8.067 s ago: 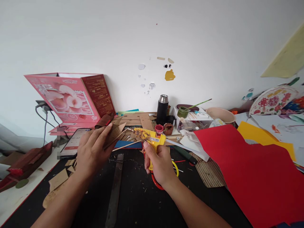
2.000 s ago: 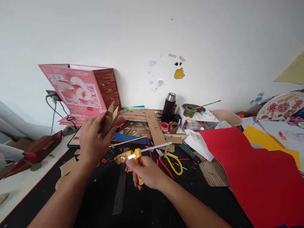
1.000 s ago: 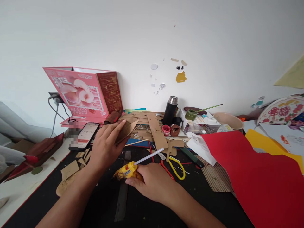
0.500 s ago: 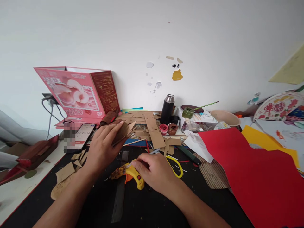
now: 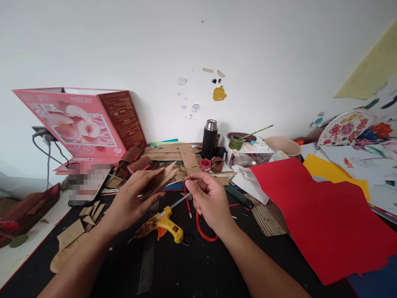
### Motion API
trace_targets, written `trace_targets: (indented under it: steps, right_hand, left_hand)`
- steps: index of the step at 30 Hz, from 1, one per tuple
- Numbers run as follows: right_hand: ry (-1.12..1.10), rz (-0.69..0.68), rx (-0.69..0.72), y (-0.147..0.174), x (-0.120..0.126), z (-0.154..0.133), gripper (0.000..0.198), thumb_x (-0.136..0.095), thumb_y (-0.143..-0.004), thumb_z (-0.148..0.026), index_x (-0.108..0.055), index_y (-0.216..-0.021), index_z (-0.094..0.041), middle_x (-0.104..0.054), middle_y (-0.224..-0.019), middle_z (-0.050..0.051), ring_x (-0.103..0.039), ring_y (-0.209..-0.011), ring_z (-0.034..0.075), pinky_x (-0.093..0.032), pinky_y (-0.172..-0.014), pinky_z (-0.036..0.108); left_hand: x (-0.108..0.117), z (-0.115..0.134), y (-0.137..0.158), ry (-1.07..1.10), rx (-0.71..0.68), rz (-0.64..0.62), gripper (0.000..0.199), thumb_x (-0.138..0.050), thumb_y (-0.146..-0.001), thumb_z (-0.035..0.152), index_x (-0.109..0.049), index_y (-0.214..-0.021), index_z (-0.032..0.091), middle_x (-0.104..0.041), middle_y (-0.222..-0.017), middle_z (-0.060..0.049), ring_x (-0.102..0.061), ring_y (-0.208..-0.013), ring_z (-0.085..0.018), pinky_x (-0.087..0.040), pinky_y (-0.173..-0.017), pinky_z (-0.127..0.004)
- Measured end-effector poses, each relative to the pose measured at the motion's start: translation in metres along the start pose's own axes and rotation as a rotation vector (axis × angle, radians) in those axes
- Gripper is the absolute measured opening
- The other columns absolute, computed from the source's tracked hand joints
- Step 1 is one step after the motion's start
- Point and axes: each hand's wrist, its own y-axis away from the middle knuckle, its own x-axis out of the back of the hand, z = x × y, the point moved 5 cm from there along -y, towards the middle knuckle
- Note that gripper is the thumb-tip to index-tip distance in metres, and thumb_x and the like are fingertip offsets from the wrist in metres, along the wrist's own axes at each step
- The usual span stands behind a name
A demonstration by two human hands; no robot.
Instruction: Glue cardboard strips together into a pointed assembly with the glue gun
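My left hand point(image 5: 135, 196) grips bent brown cardboard point(image 5: 161, 182), with its thumb underneath and its fingers over the top. To its right, my right hand point(image 5: 211, 200) has thumb and forefinger pinched together close to the tip of a thin wooden stick point(image 5: 176, 182). Whether anything is between those fingertips I cannot tell. Below both hands a yellow glue gun point(image 5: 169, 223) lies on the black mat point(image 5: 186, 273), its nozzle pointing left and a glue stick point(image 5: 180, 200) jutting from its back. A red pencil point(image 5: 187, 203) and a red loop handle point(image 5: 204, 236) lie beside my right hand.
Cardboard scraps point(image 5: 70, 234) and a phone point(image 5: 93, 182) are at left, a pink box point(image 5: 83, 128) behind. At the back stand a black flask point(image 5: 210, 140) and paint jars point(image 5: 217, 164). A green cutter point(image 5: 238, 196) and red paper point(image 5: 313, 211) lie right.
My right hand has let go of the glue gun and moved up to the stick's tip. The glue gun now lies untouched. My left hand still holds the cardboard. The view has shifted.
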Motion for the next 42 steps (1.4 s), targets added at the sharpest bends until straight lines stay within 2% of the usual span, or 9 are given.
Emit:
trace_targets:
  steps: [9,18,26,35,42]
  right_hand:
    - [-0.008,-0.040,-0.026,0.002,-0.004,0.002,0.039,-0.084,-0.088,-0.054,-0.072,-0.106,-0.021,-0.046,-0.054,-0.012,-0.036,-0.037,0.008,-0.028,-0.035,0.021]
    - [0.004,-0.035,-0.034,0.002,-0.006,-0.001,0.036,-0.083,-0.087,-0.051,-0.072,-0.102,-0.020,-0.049,-0.055,-0.011,-0.038,-0.038,0.007,-0.028,-0.036,0.021]
    - [-0.003,-0.012,-0.049,0.001,-0.005,0.002,0.038,-0.083,-0.087,-0.054,-0.070,-0.097,-0.021,-0.049,-0.056,-0.010,-0.039,-0.038,0.007,-0.027,-0.037,0.022]
    - [-0.001,0.024,-0.061,0.000,-0.002,0.006,0.039,-0.083,-0.087,-0.055,-0.068,-0.096,-0.020,-0.049,-0.054,-0.010,-0.039,-0.037,0.008,-0.026,-0.036,0.021]
    - [-0.056,0.016,-0.058,-0.002,-0.002,0.007,0.042,-0.081,-0.087,-0.058,-0.063,-0.095,-0.021,-0.041,-0.049,-0.014,-0.035,-0.033,0.007,-0.027,-0.035,0.020]
  left_hand:
    - [-0.006,0.004,0.001,0.035,-0.012,-0.099,0.057,-0.069,-0.103,0.051,-0.058,-0.155,0.030,-0.074,-0.137,-0.009,-0.071,-0.124,-0.028,-0.058,-0.108,-0.040]
    - [-0.009,-0.002,0.004,0.034,0.033,-0.111,0.059,-0.070,-0.100,0.060,-0.063,-0.150,0.028,-0.074,-0.139,-0.011,-0.071,-0.127,-0.031,-0.059,-0.110,-0.043]
    - [-0.011,-0.002,0.005,0.033,0.024,-0.123,0.059,-0.071,-0.101,0.056,-0.062,-0.152,0.030,-0.074,-0.140,-0.012,-0.071,-0.126,-0.031,-0.059,-0.109,-0.045]
    - [-0.008,-0.001,0.001,-0.083,-0.074,-0.077,0.055,-0.066,-0.105,0.051,-0.060,-0.153,0.025,-0.075,-0.133,-0.013,-0.072,-0.121,-0.030,-0.059,-0.105,-0.042]
    - [-0.006,-0.010,0.002,-0.163,-0.033,0.006,0.054,-0.065,-0.105,0.046,-0.058,-0.154,0.025,-0.074,-0.136,-0.014,-0.071,-0.121,-0.032,-0.058,-0.103,-0.046]
